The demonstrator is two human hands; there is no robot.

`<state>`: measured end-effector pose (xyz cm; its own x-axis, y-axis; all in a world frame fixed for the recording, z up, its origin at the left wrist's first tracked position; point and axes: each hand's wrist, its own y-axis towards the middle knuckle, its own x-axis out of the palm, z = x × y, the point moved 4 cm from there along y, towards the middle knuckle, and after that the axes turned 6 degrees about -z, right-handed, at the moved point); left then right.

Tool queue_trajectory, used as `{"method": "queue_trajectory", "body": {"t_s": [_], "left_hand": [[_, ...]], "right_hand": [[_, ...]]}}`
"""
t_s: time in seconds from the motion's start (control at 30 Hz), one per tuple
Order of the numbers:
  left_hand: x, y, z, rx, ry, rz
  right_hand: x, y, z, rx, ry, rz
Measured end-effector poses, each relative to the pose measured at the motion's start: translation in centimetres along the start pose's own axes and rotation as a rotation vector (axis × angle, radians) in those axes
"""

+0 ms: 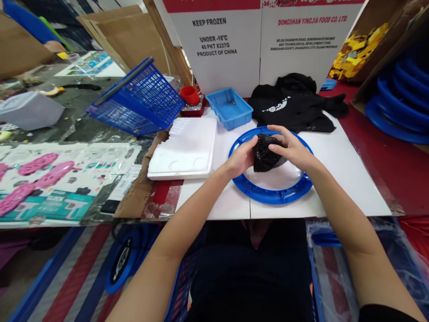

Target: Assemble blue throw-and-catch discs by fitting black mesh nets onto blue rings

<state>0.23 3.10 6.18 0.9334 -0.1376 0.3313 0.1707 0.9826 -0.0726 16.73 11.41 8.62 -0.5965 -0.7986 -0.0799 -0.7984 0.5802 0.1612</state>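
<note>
A bunched piece of black mesh fabric (pixel 266 154) is held between my two hands, above the middle of a blue plastic ring (pixel 278 197). My left hand (pixel 243 156) grips its left side, with the thumb along the upper edge. From the right, the fingers and thumb of my right hand (pixel 290 147) close on its top. The ring lies flat on a white board (pixel 351 179) and shows small fittings along its rim. Beyond it lies a heap of black fabric (pixel 295 107) with a white printed logo.
A small blue tray (pixel 231 112), a white foam slab (pixel 187 152), a red cup (pixel 190 95) and a tilted blue basket (pixel 140 100) stand to the left. A printed carton (pixel 231 67) rises behind. Stacked blue rings (pixel 398 98) and yellow parts (pixel 358 49) are at right.
</note>
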Motion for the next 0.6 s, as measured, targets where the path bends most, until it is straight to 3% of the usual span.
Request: {"method": "queue_trajectory", "body": {"t_s": [0.1, 0.3, 0.4, 0.5, 0.6], "left_hand": [[-0.3, 0.0, 0.0, -0.013, 0.002, -0.005], [-3.4, 0.5, 0.8, 0.105, -0.012, 0.275], [-4.1, 0.4, 0.8, 0.102, 0.086, 0.343], [-3.4, -0.2, 1.6, 0.234, 0.352, 0.387], [-0.8, -1.0, 2.4, 0.433, 0.632, 0.279]], "right_hand": [[0.0, 0.1, 0.1, -0.006, -0.135, -0.002], [-1.1, 0.1, -0.2, -0.016, -0.142, 0.121], [-1.6, -0.1, -0.5, -0.067, -0.124, 0.153], [-2.1, -0.2, -1.1, -0.137, -0.165, 0.224], [-1.8, -0.4, -2.3, -0.242, -0.371, 0.297]]}}
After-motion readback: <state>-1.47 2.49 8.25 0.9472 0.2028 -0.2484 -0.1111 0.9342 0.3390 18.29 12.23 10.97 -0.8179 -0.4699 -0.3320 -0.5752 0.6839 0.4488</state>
